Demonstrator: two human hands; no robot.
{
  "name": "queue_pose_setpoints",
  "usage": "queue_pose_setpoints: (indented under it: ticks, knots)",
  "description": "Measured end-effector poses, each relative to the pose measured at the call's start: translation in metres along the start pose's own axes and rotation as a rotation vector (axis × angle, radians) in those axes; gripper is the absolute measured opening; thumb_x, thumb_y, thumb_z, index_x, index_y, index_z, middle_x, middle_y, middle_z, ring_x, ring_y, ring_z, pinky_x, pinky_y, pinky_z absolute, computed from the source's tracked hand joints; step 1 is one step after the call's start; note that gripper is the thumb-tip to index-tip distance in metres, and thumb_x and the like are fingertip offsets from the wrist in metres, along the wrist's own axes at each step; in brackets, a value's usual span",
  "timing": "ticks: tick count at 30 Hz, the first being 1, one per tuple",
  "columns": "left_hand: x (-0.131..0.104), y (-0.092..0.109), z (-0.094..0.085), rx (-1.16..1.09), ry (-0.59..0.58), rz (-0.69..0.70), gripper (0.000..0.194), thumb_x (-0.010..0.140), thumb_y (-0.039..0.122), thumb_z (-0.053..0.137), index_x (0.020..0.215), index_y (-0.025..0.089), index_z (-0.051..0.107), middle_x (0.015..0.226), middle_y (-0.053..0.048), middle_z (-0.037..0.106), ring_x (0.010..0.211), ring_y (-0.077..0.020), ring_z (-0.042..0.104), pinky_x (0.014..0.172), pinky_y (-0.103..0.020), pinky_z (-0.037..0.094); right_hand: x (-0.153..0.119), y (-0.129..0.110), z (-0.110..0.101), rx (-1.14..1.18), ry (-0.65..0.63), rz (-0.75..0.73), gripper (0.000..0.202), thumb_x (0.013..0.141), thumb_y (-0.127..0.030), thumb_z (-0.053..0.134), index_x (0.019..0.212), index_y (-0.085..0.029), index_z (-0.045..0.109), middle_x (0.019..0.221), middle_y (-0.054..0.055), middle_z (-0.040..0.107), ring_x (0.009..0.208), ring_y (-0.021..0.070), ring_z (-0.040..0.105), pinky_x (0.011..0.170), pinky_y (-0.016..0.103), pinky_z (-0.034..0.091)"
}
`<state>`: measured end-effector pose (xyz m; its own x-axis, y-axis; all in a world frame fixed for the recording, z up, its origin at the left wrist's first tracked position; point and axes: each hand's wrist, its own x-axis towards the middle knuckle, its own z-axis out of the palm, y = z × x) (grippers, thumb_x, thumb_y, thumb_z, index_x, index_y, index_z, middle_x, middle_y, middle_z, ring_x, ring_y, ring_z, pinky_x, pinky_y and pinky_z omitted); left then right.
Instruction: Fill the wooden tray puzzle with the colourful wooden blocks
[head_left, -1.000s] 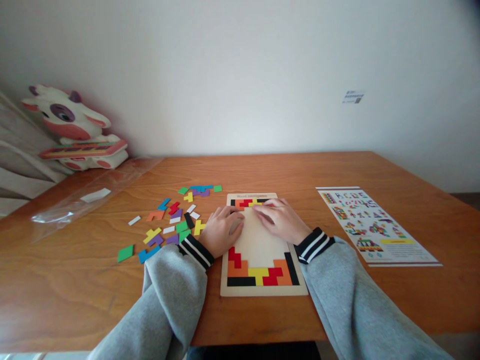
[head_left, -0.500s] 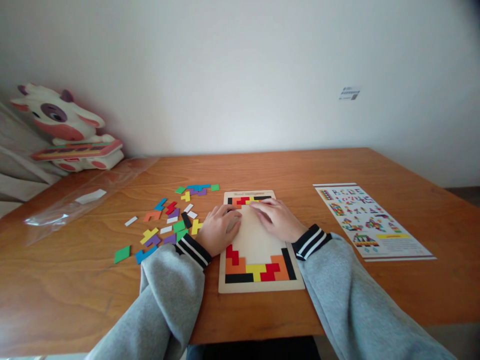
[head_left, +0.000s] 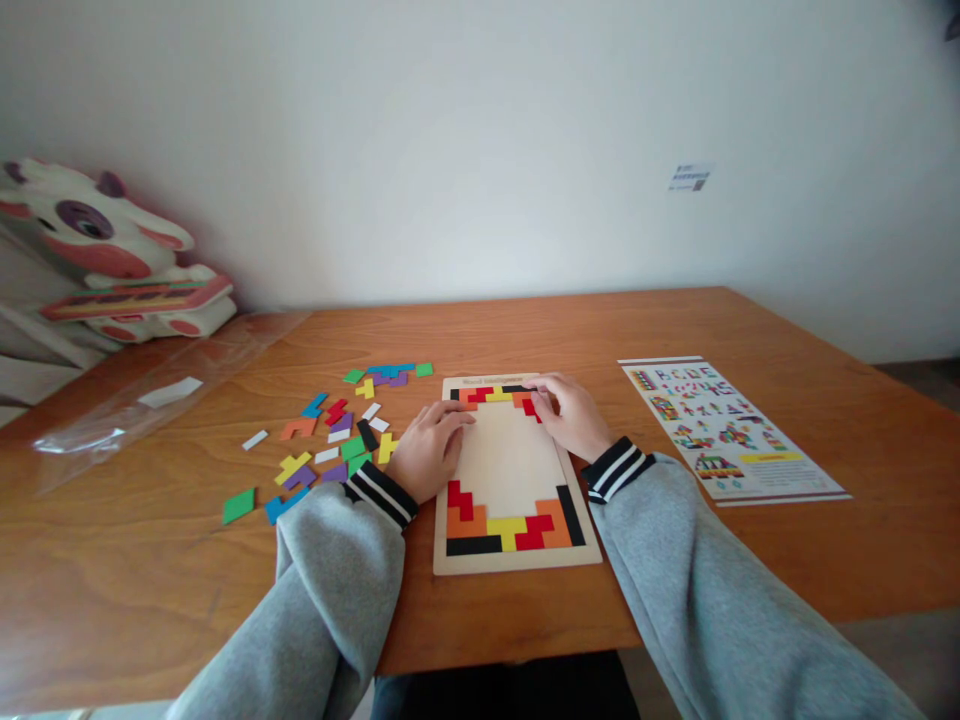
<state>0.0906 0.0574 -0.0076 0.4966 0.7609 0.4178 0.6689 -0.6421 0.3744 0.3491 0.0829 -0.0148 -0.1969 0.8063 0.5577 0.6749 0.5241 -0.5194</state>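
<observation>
A pale wooden puzzle board [head_left: 510, 450] lies on the table between my arms. Black, orange, red and yellow pieces line its far end, and a similar group with a yellow piece [head_left: 507, 530] fills its near end; its middle is bare wood. My left hand [head_left: 431, 445] rests over the board's left edge, fingers apart and bent, holding nothing I can see. My right hand [head_left: 570, 412] is at the far right corner, its fingers touching the pieces there beside a red piece [head_left: 529, 408]. Its fingertips partly cover that corner.
Loose coloured pieces, among them a green one [head_left: 239, 506], are scattered left of the board. A clear plastic bag [head_left: 232, 350] and a cow toy [head_left: 127, 250] stand farther left. A printed sheet [head_left: 731, 430] lies to the right.
My right hand has shifted right to the board's far right corner, uncovering orange and red pieces there. My left hand has drawn slightly left. The whole view has shifted a little.
</observation>
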Motion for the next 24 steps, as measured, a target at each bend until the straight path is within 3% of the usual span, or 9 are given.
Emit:
queue_pose_setpoints:
  ticks: [8,14,24]
  knots:
    - [-0.0002,-0.0008,0.0013,0.011,0.001,0.004,0.032,0.088,0.003,0.042,0.107,0.018,0.063,0.12,-0.009,0.061,0.11,-0.0234,0.059,0.1,-0.045,0.05,-0.0004,-0.0083,-0.001,-0.057,-0.102,-0.07,0.017,0.085,-0.024,0.068,0.103,-0.023,0.068,0.109,0.005,0.073,0.102,0.025,0.065,0.095,0.045,0.046]
    - [0.0005,-0.0004,0.0002,0.002,-0.014,0.004,0.034,0.087,0.004,0.042,0.108,0.019,0.064,0.121,-0.01,0.061,0.112,-0.0236,0.059,0.101,-0.045,0.05,-0.0013,-0.0104,-0.001,-0.051,-0.19,-0.114,0.024,0.088,-0.026,0.065,0.111,-0.024,0.067,0.108,0.005,0.074,0.103,0.0236,0.066,0.095,0.044,0.047]
    - [0.001,-0.0011,0.0004,0.007,-0.016,0.019,0.033,0.086,0.002,0.042,0.106,0.018,0.064,0.12,-0.01,0.061,0.11,-0.0239,0.059,0.1,-0.045,0.05,-0.0004,-0.0074,-0.0014,-0.075,-0.159,-0.068,0.022,0.087,-0.021,0.064,0.109,-0.023,0.067,0.112,0.005,0.073,0.105,0.0251,0.065,0.094,0.046,0.047]
